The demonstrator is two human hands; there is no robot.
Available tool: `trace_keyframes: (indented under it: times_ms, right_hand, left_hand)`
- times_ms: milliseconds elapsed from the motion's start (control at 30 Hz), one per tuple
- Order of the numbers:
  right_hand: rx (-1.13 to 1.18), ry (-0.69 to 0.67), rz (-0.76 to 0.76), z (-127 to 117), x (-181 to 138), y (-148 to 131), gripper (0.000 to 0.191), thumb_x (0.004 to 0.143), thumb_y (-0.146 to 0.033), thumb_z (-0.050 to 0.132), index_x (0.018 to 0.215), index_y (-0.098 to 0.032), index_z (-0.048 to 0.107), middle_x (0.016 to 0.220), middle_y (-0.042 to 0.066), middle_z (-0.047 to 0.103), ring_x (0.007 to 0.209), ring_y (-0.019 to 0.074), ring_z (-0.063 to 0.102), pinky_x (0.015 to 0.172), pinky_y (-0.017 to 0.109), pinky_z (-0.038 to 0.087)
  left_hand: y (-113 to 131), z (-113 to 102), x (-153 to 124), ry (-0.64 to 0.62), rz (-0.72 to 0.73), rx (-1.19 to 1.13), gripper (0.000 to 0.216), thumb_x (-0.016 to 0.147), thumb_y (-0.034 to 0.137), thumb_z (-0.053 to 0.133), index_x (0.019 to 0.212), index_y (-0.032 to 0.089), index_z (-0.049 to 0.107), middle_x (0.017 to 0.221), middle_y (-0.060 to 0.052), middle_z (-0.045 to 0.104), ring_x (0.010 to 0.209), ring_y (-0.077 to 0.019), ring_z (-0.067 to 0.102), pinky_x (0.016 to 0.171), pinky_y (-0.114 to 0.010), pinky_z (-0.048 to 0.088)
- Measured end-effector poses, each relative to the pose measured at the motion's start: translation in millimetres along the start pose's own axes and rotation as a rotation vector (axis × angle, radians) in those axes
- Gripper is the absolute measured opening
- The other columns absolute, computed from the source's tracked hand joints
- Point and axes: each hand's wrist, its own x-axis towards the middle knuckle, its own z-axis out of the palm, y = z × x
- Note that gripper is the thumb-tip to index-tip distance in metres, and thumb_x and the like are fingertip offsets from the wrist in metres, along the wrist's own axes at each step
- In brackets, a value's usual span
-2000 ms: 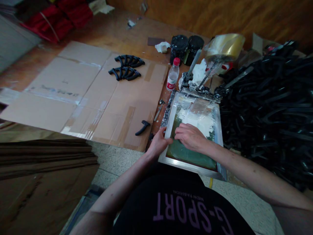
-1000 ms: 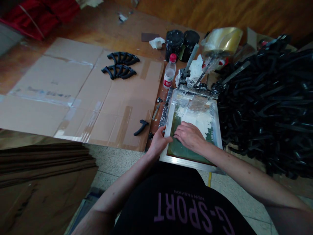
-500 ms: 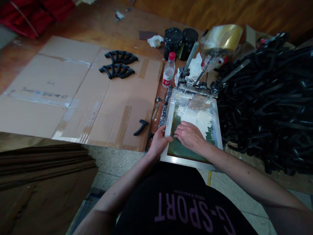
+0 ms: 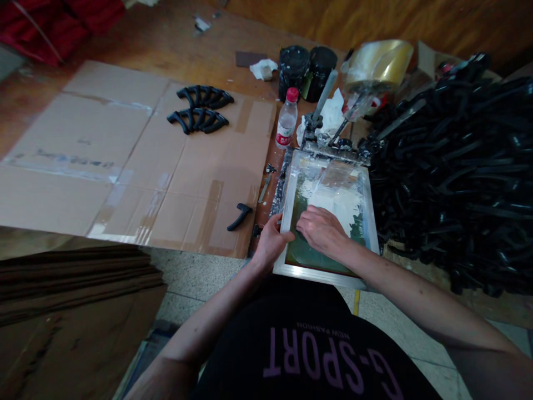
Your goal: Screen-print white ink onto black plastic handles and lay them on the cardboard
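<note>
A screen printing frame (image 4: 287,222) with a pale metal rim lies in front of me, its far end under a stained metal hinge clamp (image 4: 333,153). My left hand (image 4: 270,244) grips the left rim, thumb on top and fingers under the edge. Over the green mesh, near that same rim, my right hand (image 4: 318,226) is closed with its fingertips pressed down. Whatever it may hold is hidden beneath the fingers. White ink (image 4: 337,203) covers the mesh's middle, and a clear film piece lies beyond it. One black curved handle (image 4: 240,216) rests on cardboard to the left.
Two rows of black handles (image 4: 204,108) lie on the flat cardboard sheet (image 4: 137,150). A red-capped bottle (image 4: 286,119) and two black tubs (image 4: 293,69) stand behind the frame. Right of it rises a large pile of black handles (image 4: 458,183). Folded cardboard (image 4: 75,311) is stacked lower left.
Both hands stay at almost the same places on the frame. The view has shifted very slightly; nothing else visibly moved.
</note>
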Motion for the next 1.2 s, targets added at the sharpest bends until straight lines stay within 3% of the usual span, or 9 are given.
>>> trace_keyframes:
  times_ms: [100, 367, 667, 900, 1067, 1200]
  right_hand:
    - [0.077, -0.007, -0.027, -0.1, -2.4, 7.2, 0.026, 0.092, -0.022, 0.05, 0.073, -0.018, 0.066, 0.078, 0.004, 0.065, 0.079, 0.0186, 0.048, 0.07, 0.032, 0.033]
    - [0.125, 0.265, 0.166, -28.1, -43.3, 25.2, 0.013, 0.088, -0.02, 0.059, 0.079, -0.019, 0.068, 0.079, 0.004, 0.066, 0.08, 0.0203, 0.055, 0.073, 0.031, 0.041]
    - [0.159, 0.283, 0.26, -18.9, -77.1, 34.3, 0.011, 0.086, -0.016, 0.061, 0.077, -0.018, 0.067, 0.077, 0.003, 0.069, 0.078, 0.0202, 0.059, 0.073, 0.032, 0.046]
    - [0.128, 0.394, 0.25, -30.3, -66.2, 53.1, 0.013, 0.088, -0.02, 0.059, 0.082, -0.018, 0.07, 0.08, 0.005, 0.069, 0.08, 0.021, 0.059, 0.075, 0.034, 0.047]
    - [0.035, 0.519, 0.256, -38.9, -38.7, 69.5, 0.022, 0.088, -0.024, 0.058, 0.107, -0.02, 0.068, 0.113, 0.009, 0.064, 0.103, 0.0274, 0.053, 0.088, 0.044, 0.045]
    - [-0.006, 0.487, 0.246, -45.7, -17.3, 75.6, 0.04, 0.086, -0.022, 0.059, 0.126, -0.023, 0.058, 0.13, 0.01, 0.055, 0.117, 0.0328, 0.043, 0.093, 0.05, 0.04]
  left_hand:
    - [0.8, -1.0, -0.8, -0.011, -0.01, 0.001, 0.053, 0.054, 0.008, 0.063, 0.107, 0.015, 0.058, 0.079, 0.0, 0.066, 0.066, -0.0141, 0.06, 0.061, -0.024, 0.046]
    - [1.3, -0.8, -1.9, -0.068, -0.061, -0.06, 0.054, 0.056, 0.01, 0.063, 0.109, 0.019, 0.052, 0.084, -0.002, 0.065, 0.068, -0.0161, 0.061, 0.06, -0.026, 0.049]
    - [-5.9, -2.8, 3.1, -0.059, -0.034, 0.017, 0.048, 0.06, 0.014, 0.065, 0.106, 0.021, 0.054, 0.084, -0.001, 0.065, 0.07, -0.0154, 0.061, 0.062, -0.025, 0.049]
    - [-4.4, -2.2, 0.6, -0.086, -0.03, -0.012, 0.045, 0.062, 0.019, 0.067, 0.105, 0.02, 0.052, 0.087, -0.001, 0.066, 0.074, -0.0169, 0.062, 0.063, -0.026, 0.05]
    - [-7.0, -2.9, 0.9, -0.083, -0.008, -0.01, 0.045, 0.063, 0.019, 0.067, 0.106, 0.02, 0.054, 0.091, -0.002, 0.066, 0.078, -0.017, 0.062, 0.067, -0.026, 0.05]
    - [-7.3, -2.6, 0.6, -0.088, -0.006, -0.02, 0.047, 0.064, 0.019, 0.068, 0.109, 0.02, 0.053, 0.091, -0.002, 0.066, 0.079, -0.0169, 0.062, 0.068, -0.026, 0.05]
